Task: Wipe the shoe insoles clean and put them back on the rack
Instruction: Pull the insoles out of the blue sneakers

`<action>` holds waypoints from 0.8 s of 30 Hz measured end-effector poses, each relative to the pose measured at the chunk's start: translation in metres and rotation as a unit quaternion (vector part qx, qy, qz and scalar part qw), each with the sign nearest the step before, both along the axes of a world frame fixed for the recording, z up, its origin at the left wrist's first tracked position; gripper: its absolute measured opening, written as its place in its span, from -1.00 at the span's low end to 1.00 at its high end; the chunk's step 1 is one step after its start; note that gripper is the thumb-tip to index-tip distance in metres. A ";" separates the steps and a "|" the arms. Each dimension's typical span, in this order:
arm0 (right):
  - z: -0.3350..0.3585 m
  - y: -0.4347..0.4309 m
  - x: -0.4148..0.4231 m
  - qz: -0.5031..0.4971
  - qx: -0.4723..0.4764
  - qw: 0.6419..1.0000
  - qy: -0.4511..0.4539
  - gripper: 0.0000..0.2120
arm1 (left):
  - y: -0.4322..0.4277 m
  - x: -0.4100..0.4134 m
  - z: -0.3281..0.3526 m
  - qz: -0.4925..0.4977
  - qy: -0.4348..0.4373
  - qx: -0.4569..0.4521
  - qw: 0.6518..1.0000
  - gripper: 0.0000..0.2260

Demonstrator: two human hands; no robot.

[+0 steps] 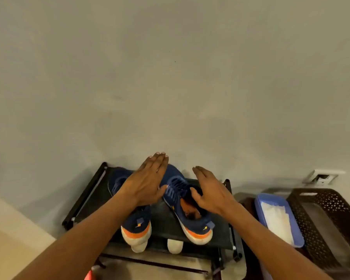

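Note:
Two navy sneakers with orange and white heels stand on the top shelf of a black shoe rack (pixel 83 197) against the wall. My left hand (pixel 148 180) lies flat with straight fingers over the left sneaker (pixel 136 225), hiding its front. My right hand (pixel 207 190) hovers with straight fingers beside the right sneaker (pixel 187 215), thumb at the shoe's opening. An orange insole (pixel 187 208) shows inside the right sneaker. Neither hand holds anything.
Two white shoe toes (pixel 175 246) poke out from the lower shelf. To the right stand a blue plastic tub (pixel 260 201) holding white cloths and a dark perforated basket (pixel 315 211). A wall socket (pixel 321 176) sits low on the grey wall. Something red (pixel 88 275) shows at the bottom edge.

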State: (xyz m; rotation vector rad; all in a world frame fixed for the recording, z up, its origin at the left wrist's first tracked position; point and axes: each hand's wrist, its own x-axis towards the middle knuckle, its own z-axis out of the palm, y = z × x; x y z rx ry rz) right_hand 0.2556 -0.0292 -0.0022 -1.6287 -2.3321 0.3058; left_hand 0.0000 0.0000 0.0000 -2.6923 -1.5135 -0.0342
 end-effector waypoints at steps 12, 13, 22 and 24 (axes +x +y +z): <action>-0.056 0.016 0.003 -0.062 -0.030 0.997 0.028 -0.77 | -0.024 0.000 -0.014 0.106 -0.008 -0.088 0.990 -0.69; -0.057 0.016 0.003 -0.068 -0.027 0.996 0.042 -0.77 | -0.030 -0.001 -0.012 0.118 -0.013 -0.087 0.989 -0.72; -0.042 0.008 0.001 -0.059 -0.055 0.996 0.039 -0.77 | -0.053 -0.013 0.004 0.151 -0.053 -0.085 0.983 -0.62; -0.041 0.007 0.003 -0.066 -0.070 0.995 0.037 -0.76 | -0.055 -0.011 0.007 0.153 -0.067 -0.076 0.983 -0.62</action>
